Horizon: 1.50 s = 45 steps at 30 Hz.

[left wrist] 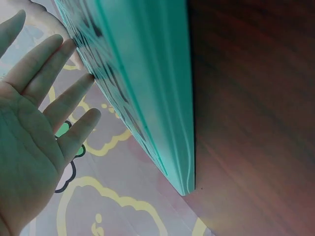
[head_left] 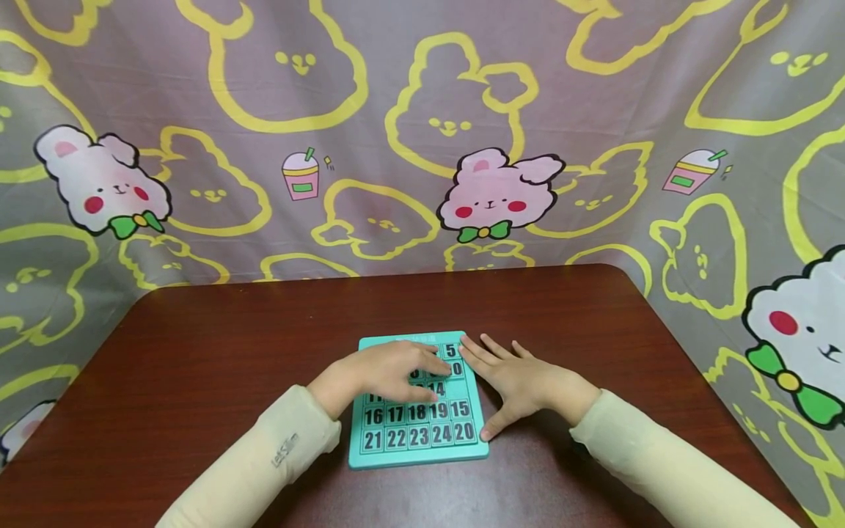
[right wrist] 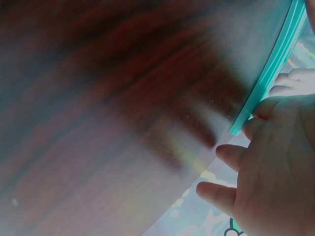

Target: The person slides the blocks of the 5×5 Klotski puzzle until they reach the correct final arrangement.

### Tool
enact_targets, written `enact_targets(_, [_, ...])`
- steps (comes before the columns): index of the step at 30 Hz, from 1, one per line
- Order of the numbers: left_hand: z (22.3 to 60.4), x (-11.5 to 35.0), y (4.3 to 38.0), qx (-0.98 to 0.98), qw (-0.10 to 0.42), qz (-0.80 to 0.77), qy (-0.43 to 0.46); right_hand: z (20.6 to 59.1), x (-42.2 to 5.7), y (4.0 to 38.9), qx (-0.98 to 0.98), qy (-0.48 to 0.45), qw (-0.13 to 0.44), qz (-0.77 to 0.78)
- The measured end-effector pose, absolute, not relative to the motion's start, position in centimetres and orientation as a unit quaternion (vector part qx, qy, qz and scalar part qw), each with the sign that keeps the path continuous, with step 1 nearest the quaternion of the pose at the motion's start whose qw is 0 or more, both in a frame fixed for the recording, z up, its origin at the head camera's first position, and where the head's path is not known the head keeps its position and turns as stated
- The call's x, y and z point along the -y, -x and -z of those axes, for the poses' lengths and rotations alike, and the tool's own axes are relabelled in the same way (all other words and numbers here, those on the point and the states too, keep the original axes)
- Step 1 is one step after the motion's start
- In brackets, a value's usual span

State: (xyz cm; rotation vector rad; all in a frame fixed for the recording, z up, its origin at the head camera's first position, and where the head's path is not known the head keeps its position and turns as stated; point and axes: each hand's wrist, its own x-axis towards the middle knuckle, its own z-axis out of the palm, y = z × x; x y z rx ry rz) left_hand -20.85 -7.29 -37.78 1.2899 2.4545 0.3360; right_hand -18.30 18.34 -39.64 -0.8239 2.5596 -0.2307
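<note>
A turquoise sliding number puzzle (head_left: 418, 460) lies flat on the brown table, its square tiles printed with black numbers. My left hand (head_left: 389, 370) is spread over the upper part of the board, fingertips at the tiles near its right side, hiding several numbers. In the left wrist view the fingers of the left hand (left wrist: 34, 108) are fairly straight and meet the tile face. My right hand (head_left: 521, 381) lies at the board's right edge, fingers spread, thumb near the lower right corner. In the right wrist view the right hand (right wrist: 275, 152) touches the puzzle's rim (right wrist: 261, 93). A vacant slot shows right of tile 14.
The dark reddish-brown table (head_left: 231, 367) has rounded far corners. A curtain (head_left: 383, 161) with cartoon bears and drink cups hangs behind the table and along its sides.
</note>
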Motion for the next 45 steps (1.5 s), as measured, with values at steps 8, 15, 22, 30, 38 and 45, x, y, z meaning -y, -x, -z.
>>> enact_targets(8, [37.7, 7.4, 21.0, -0.866, 0.166, -0.119, -0.456, 39.6, -18.4, 18.4, -0.926, 0.297, 0.218, 0.078])
enact_targets(15, [37.2, 7.6, 20.4, -0.864, 0.155, -0.118, -0.465, 39.5, -18.4, 18.4, -0.926, 0.297, 0.219, 0.081])
enact_targets(22, [36.4, 7.8, 19.4, -0.854, 0.147, -0.118, -0.485, 39.4, -18.5, 18.5, -0.927, 0.298, 0.213, 0.079])
enact_targets(30, [36.3, 7.6, 18.5, -0.845, 0.158, -0.125, -0.495, 39.3, -18.4, 18.7, -0.927, 0.298, 0.212, 0.081])
enact_targets(38, [37.0, 7.2, 17.7, -0.829, 0.151, -0.126, -0.523, 39.5, -18.4, 18.5, -0.924, 0.304, 0.216, 0.079])
enact_targets(45, [37.6, 6.9, 17.3, -0.819, 0.164, -0.130, -0.534, 39.5, -18.4, 18.4, -0.925, 0.300, 0.217, 0.079])
